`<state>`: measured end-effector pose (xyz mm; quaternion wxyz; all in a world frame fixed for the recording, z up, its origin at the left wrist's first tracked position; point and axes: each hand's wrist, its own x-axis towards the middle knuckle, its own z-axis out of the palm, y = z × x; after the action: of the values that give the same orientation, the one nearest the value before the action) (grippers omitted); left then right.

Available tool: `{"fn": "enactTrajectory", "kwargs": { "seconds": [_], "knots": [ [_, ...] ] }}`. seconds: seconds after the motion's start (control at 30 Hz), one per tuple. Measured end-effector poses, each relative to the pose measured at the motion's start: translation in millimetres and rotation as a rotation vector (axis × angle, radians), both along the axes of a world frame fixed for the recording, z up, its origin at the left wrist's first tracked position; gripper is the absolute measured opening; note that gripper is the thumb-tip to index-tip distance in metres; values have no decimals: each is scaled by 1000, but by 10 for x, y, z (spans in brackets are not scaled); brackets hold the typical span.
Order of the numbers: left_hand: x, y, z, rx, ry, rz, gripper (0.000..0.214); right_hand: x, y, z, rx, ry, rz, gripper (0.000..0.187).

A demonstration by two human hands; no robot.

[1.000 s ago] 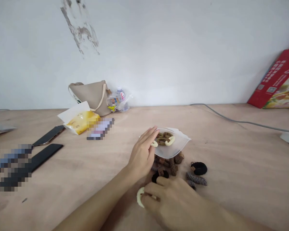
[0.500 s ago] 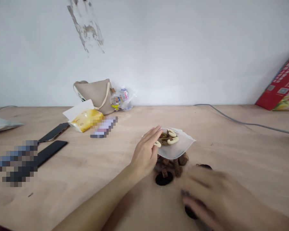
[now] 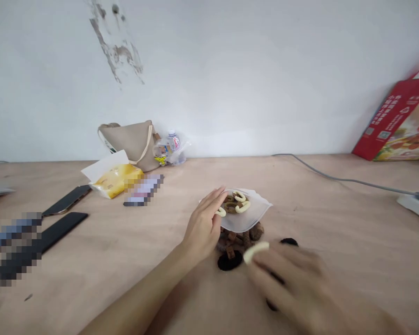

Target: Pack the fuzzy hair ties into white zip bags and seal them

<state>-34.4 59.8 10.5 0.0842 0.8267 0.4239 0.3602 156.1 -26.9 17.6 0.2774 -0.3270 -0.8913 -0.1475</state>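
My left hand point(image 3: 203, 225) grips the left edge of a clear plastic zip bag point(image 3: 246, 222), which lies flat on the table. Inside the bag are brown knitted hair ties and cream ones. My right hand point(image 3: 288, 279), blurred by motion, pinches a cream hair tie point(image 3: 255, 251) just below the bag. Under the bag is a loose pile of brown hair ties point(image 3: 246, 238). A black hair tie point(image 3: 229, 261) lies near its front, and another point(image 3: 289, 242) sits partly hidden behind my right hand.
A beige tote bag point(image 3: 129, 145), a wrapped plastic bottle point(image 3: 169, 150) and a yellow packet point(image 3: 115, 181) stand at the back left. Two black phones point(image 3: 66, 200) lie left. A red box point(image 3: 394, 121) leans on the wall, and a grey cable point(image 3: 338, 177) crosses the table to a power strip point(image 3: 414, 205).
My right hand has carried the cream hair tie from the lower left rightward and up, close to the bag. My left hand stays on the bag.
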Motion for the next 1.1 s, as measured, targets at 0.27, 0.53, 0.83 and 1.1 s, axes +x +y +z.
{"fn": "enactTrajectory", "kwargs": {
  "seconds": [0.27,0.53,0.83,1.1],
  "knots": [
    [4,-11,4,17,4,18,55,222,182,-69,-220,52,37,26],
    [43,-16,-14,7,48,24,53,893,-44,-447,-271,312,-146,21],
    [45,-11,-29,23,118,2,56,813,30,-404,-439,298,-26,20],
    [40,-18,-25,18,124,6,59,563,123,-463,-466,225,-137,11]
  ]
}}
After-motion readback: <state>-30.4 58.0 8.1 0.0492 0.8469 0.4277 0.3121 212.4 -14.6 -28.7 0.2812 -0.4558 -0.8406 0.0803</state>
